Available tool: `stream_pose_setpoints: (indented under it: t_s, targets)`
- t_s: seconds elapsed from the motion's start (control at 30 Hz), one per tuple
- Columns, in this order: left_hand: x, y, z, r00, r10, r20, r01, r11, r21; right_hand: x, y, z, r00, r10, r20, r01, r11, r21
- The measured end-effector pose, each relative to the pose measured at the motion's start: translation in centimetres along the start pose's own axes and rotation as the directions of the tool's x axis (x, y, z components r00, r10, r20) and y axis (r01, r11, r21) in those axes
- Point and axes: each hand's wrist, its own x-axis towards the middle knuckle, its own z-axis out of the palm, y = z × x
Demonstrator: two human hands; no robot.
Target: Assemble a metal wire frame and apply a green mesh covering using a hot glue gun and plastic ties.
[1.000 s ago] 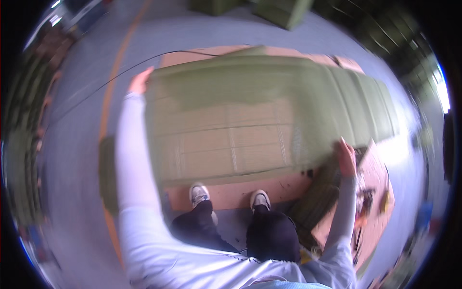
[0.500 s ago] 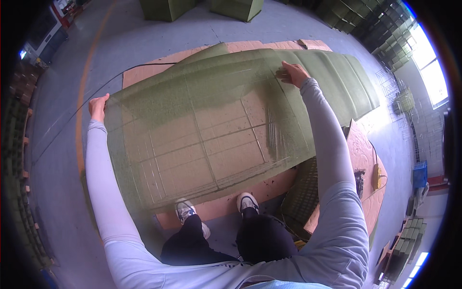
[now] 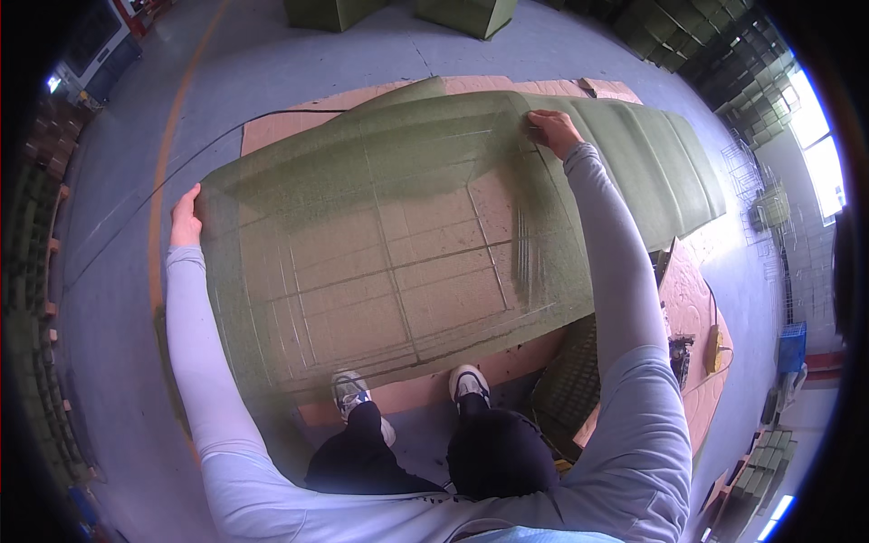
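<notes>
A wide sheet of see-through green mesh (image 3: 299, 176) stretches in front of me, with a thin metal wire frame (image 3: 393, 269) showing through it. My left hand (image 3: 186, 219) is closed on the sheet's left edge. At the far right part of the frame, my right hand (image 3: 554, 132) is closed on the mesh, its fingertips bent inward; whether a wire is in that grip too is hidden. To the right of this hand the mesh continues in a thicker, ribbed stretch (image 3: 643, 154).
Cardboard (image 3: 264, 138) lies under the mesh on the grey floor. At right, a yellow tool (image 3: 716, 349) with a cable rests on more cardboard (image 3: 692, 303). Green boxes (image 3: 463, 13) stand ahead, and a black cable (image 3: 222, 140) runs off to the left.
My left hand has slid slightly nearer to me along the sheet's left edge. My right hand has closed in on the mesh at almost the same place. The view has shifted a little.
</notes>
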Motion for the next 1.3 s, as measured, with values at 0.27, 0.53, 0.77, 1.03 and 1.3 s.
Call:
stream_pose_setpoints:
  t_s: [0.27, 0.53, 0.77, 1.03, 1.3]
  targets:
    - [-0.1, -0.6, 0.3, 0.996, 0.006, 0.086, -0.014, 0.997, 0.081, -0.6, 0.0, -1.7, 0.998, 0.053, -0.036, -0.05, 0.995, 0.089]
    - [-2.4, -0.9, 0.0, 0.991, 0.03, 0.128, -0.042, 0.995, 0.094, -4.8, -0.8, -4.1, 0.987, 0.102, 0.128, -0.088, 0.99, -0.114]
    - [-2.5, -0.3, -1.5, 0.954, 0.298, -0.036, -0.282, 0.932, 0.225, -9.3, -1.5, -2.5, 0.872, -0.487, -0.048, 0.31, 0.625, -0.717]
    - [-6.0, -1.0, 3.1, 0.869, 0.493, -0.048, -0.461, 0.84, 0.286, -21.3, -0.6, 1.3, 0.785, -0.535, 0.313, 0.505, 0.26, -0.823]
    - [-9.3, 0.2, 1.9, 0.949, 0.313, 0.036, -0.315, 0.946, 0.079, -26.9, -2.8, 10.2, 0.672, -0.393, 0.628, 0.713, 0.114, -0.692]
